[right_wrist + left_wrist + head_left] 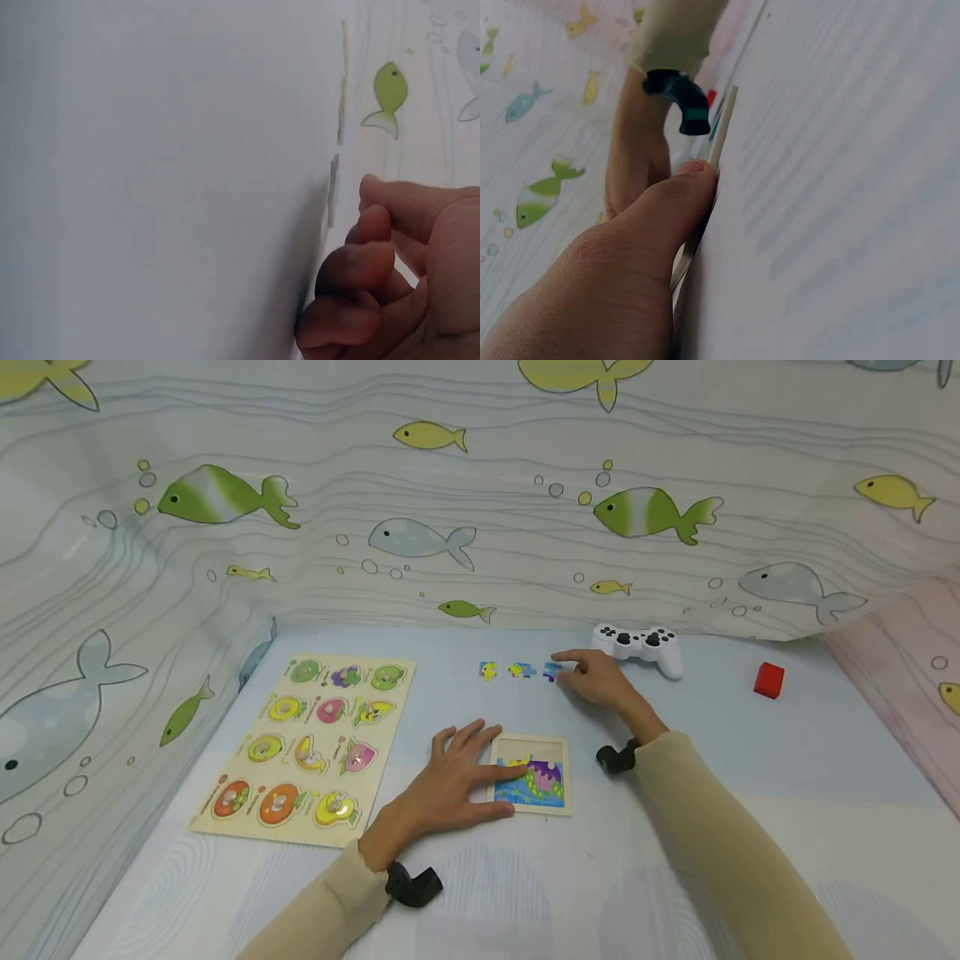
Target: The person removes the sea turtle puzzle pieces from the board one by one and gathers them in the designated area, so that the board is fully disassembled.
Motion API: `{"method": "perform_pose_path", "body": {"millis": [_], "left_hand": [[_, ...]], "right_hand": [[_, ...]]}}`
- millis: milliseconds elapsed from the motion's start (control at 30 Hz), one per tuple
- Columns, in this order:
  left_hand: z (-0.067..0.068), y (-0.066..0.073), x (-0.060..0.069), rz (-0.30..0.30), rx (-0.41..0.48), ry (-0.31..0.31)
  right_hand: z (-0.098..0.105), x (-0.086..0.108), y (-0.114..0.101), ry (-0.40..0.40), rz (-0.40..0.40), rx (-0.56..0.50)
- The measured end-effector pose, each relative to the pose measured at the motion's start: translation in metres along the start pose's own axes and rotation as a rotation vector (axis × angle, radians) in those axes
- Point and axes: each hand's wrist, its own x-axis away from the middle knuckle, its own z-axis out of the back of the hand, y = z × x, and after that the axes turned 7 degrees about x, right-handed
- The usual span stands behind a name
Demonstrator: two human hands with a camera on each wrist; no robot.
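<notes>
My left hand point(450, 783) lies with spread fingers over the left side of a small wooden puzzle tray point(567, 781), its index finger on the pieces inside. Purple, green and blue pieces fill the lower part of the tray; bare wood shows along the top. In the left wrist view the thumb of my left hand point(641, 247) rests at the tray's edge point(724, 131). Beyond the tray, my right hand point(594, 680) reaches to a blue and purple loose piece point(551, 672). The right wrist view shows the right hand's fingers point(349, 266) bent close to that piece point(334, 191), holding nothing visible.
Two more loose pieces, a yellow one point(488, 671) and a yellow and blue one point(521, 670), lie left of the right hand. A fruit puzzle board point(330, 672) is at the left. Behind the right hand sits a white game controller point(637, 645); farther right, a red block point(768, 680).
</notes>
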Motion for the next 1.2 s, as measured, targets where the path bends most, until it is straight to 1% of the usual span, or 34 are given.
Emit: {"method": "perform_pose_path", "body": {"millis": [100,200,333,433,500,667,833,1000,1100,1200], "left_hand": [[0.001,0.000,-0.001,0.009,0.002,-0.005],[0.001,-0.001,-0.002,0.007,0.002,-0.002],[0.002,-0.001,-0.002,0.011,0.003,-0.001],[0.002,-0.001,-0.001,0.016,0.003,-0.001],[0.002,0.000,-0.001,0.015,0.006,0.000],[0.001,0.000,0.000,0.011,0.017,0.000],[0.000,0.000,0.000,0.015,0.025,-0.002],[0.000,-0.001,-0.001,-0.004,0.055,0.032],[0.000,0.000,-0.001,0.013,0.092,0.041],[0.000,0.000,-0.002,0.059,0.119,0.042]], "right_hand": [[0.001,0.009,-0.002,-0.025,0.004,-0.029],[0.002,0.021,-0.004,-0.087,0.030,-0.087],[-0.001,0.037,-0.007,-0.167,0.110,-0.140],[-0.006,0.048,-0.010,-0.194,0.174,-0.154],[-0.010,0.055,-0.014,-0.217,0.203,-0.161],[-0.015,0.069,-0.024,-0.256,0.258,-0.149],[-0.018,0.077,-0.030,-0.235,0.303,-0.106],[-0.023,0.079,-0.035,-0.240,0.367,-0.068],[-0.025,0.082,-0.040,-0.264,0.387,-0.041],[-0.026,0.083,-0.045,-0.278,0.401,-0.008]]}}
